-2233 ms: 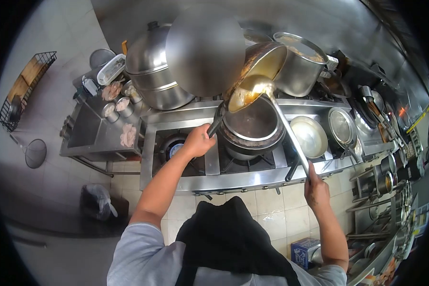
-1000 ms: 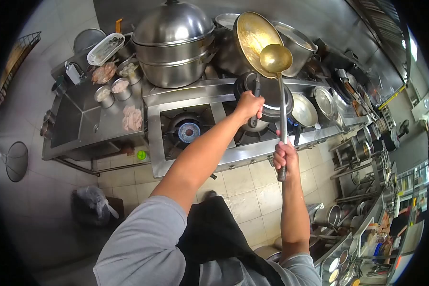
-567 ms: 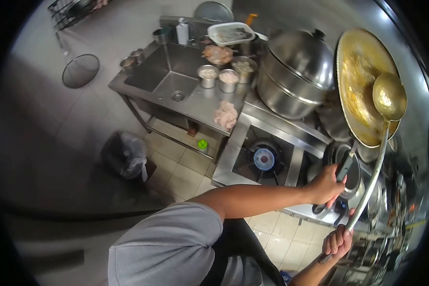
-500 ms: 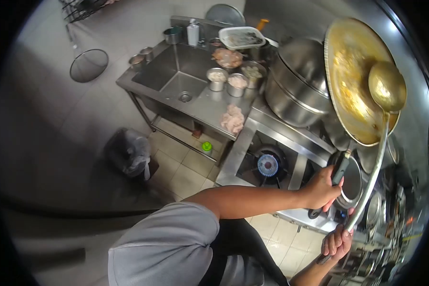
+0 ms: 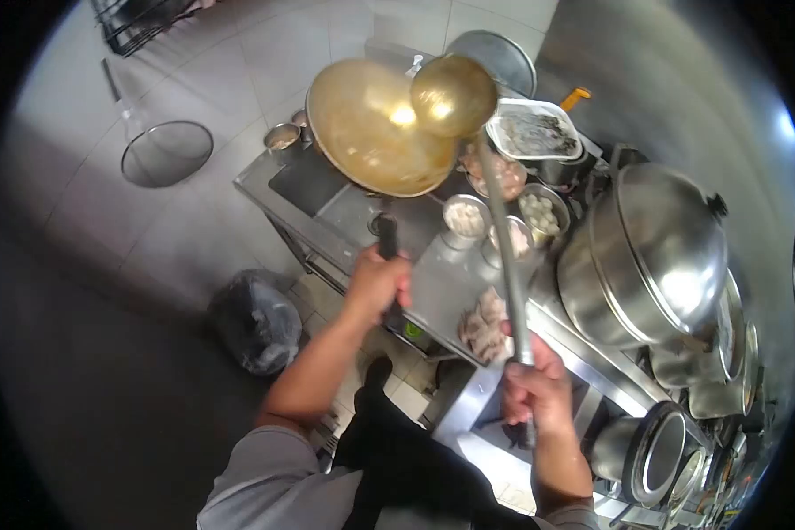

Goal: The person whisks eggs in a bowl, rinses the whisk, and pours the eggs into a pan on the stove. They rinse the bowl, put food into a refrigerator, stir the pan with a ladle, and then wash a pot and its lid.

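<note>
My left hand is wrapped round the dark handle of a wok. The wok is held up, tilted over the sink, and its inside looks golden-brown and wet. In my right hand, closed round the lower shaft, is a long metal ladle. Its round bowl overlaps the wok's right side in this view. Below the ladle's shaft, pale raw meat pieces lie on the steel counter. Beyond them stand metal cups of pale food.
Under the wok is the steel sink. A large lidded steamer pot stands at the right, behind the stove. A white tray sits at the back. A lined bin stands on the floor; a strainer hangs at left.
My hands have carried the wok and ladle leftward, from beside the steamer pot to over the sink. The view has shifted too, and the lit burner seen earlier is now hidden.
</note>
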`<state>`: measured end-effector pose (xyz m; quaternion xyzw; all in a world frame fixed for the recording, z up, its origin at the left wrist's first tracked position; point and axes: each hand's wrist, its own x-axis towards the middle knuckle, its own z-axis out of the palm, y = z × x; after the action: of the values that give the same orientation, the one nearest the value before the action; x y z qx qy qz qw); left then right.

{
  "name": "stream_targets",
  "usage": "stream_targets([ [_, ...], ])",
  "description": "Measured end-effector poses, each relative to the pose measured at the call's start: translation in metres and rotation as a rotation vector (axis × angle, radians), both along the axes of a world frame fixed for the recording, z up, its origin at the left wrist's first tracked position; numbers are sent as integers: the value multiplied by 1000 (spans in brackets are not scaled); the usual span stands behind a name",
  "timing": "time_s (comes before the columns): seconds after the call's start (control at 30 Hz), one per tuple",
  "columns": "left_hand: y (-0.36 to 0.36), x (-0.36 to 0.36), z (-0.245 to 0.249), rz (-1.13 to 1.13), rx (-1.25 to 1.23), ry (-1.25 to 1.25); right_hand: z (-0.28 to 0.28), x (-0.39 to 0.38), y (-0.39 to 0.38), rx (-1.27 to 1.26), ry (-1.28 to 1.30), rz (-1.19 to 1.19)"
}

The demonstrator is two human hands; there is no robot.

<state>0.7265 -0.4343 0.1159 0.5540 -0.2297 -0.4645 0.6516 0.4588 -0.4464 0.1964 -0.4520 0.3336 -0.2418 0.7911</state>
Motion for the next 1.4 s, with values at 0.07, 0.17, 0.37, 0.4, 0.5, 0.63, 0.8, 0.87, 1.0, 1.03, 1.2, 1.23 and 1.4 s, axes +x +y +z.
stream_targets([
  [0.07,-38,89,-42,3,158,-69,-29,65,-36,-28,136,42],
  [0.17,-88,194,-110,-26,376,-84,-88,164,-92,-284,338,61],
  [0.37,-148,275,-194,-134,603,-32,-196,301,-210,-645,428,10],
  [0.4,-156,282,-204,-184,618,-10,-208,316,-223,-725,418,-27],
  [0.5,-179,305,-230,-310,636,25,-239,344,-246,-713,603,-123],
  [0.63,-201,333,-260,-481,714,-31,-277,347,-217,-1119,645,-407],
  [0.8,-221,351,-278,-563,783,-53,-261,349,-242,-712,615,-134],
  [0.87,-226,360,-286,-689,806,-146,-260,351,-247,-637,673,-162],
  [1.0,-231,392,-313,-951,947,-447,-253,348,-233,-537,761,-169],
  [1.03,-235,402,-322,-955,947,-446,-245,344,-228,-535,764,-171],
  [1.2,-240,431,-370,-599,1149,-1082,-254,334,-221,-146,657,-38],
  [1.23,-244,439,-378,-682,1237,-1045,-264,333,-225,-72,660,-1],
  [1.4,-241,440,-399,-757,1310,-1007,-328,343,-250,15,683,77],
])
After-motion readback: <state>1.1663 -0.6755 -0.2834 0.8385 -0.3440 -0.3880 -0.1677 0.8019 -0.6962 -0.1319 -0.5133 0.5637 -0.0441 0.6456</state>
